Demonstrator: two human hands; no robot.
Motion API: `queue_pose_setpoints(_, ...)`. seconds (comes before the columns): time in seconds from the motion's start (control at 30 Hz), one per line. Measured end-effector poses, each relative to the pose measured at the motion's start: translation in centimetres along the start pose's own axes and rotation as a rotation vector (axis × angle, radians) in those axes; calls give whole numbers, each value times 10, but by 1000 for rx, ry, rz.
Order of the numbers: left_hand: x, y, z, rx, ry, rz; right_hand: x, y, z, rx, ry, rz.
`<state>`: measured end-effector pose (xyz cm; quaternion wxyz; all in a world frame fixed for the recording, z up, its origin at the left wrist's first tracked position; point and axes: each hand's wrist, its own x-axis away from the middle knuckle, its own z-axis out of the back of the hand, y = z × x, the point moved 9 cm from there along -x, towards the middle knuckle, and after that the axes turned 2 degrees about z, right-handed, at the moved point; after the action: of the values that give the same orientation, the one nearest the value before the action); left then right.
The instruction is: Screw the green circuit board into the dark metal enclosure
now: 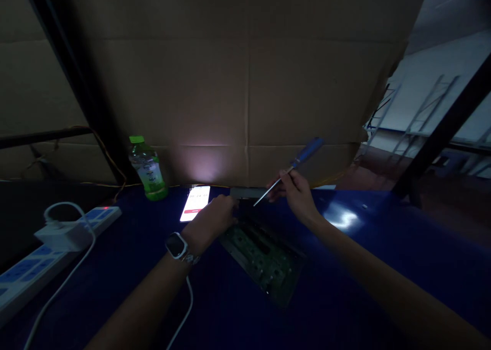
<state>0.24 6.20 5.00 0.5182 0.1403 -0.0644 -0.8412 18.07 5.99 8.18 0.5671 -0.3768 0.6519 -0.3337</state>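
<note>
Screwdriver (294, 164) aslant, right fingers (287, 179) gripping it — left hand (215, 216) outstretched, palm down

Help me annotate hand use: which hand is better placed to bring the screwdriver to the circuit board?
Probably the right hand: it holds the screwdriver, tip down near the circuit board. The left hand shows no tool.

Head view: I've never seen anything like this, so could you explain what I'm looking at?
There is no machine here: a head-worn camera looks forward and down at someone's own bare hands. The right hand holds a blue-handled screwdriver. The left hand is by the upper end of a green circuit board; whether it grips anything is too dark to tell. On the blue table are also a lit phone, a green-capped bottle and a power strip.
</note>
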Motion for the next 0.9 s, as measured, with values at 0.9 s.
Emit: queue_pose_setpoints(0.9, 26, 85, -23, 155, 0, -450, 17, 52, 47, -130, 254, -191)
